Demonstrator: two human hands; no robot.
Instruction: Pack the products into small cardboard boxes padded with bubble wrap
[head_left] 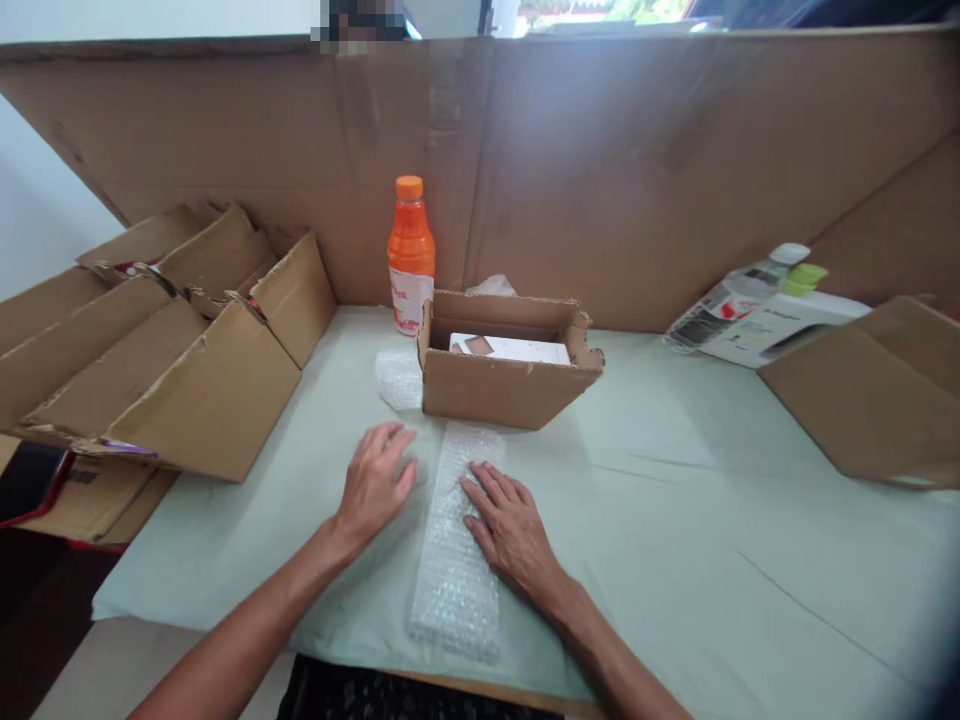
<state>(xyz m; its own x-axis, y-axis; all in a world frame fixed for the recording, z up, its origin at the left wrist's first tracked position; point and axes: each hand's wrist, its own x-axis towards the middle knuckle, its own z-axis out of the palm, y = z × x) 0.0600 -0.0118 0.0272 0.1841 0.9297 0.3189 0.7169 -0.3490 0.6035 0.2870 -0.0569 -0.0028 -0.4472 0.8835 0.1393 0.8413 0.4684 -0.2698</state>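
A long strip of bubble wrap [456,560] lies flat on the pale green cloth, running from the near table edge towards a small open cardboard box. My right hand [506,525] rests on the strip's right side with fingers stretched out. To the left of the strip, my left hand [377,472] hovers with fingers apart and nothing in them. The cardboard box [502,390] stands just beyond both hands, and a white box [517,348] lies inside it. Another piece of bubble wrap [399,380] sits at the box's left side.
An orange bottle [410,255] stands behind the box. Cardboard compartments [217,390] fill the left side. At the right lie a clear plastic bottle [731,295], a white container [787,325] and a cardboard box [870,390]. A tall cardboard wall [637,170] closes off the back.
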